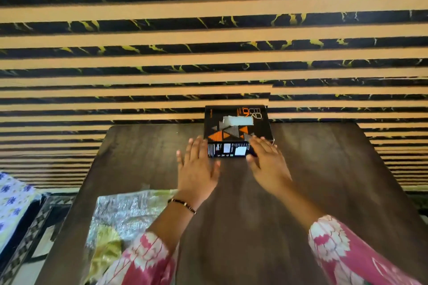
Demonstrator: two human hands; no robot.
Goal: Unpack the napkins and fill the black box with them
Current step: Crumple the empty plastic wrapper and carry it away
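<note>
I'm seeing both grips flat-fingered, holding nothing: left hand and right hand flanking the black box at twelve o'clock on the tabletop.

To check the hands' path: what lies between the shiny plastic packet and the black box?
Head view: only the left hand on bare dark wooden table separates packet and box.
</note>
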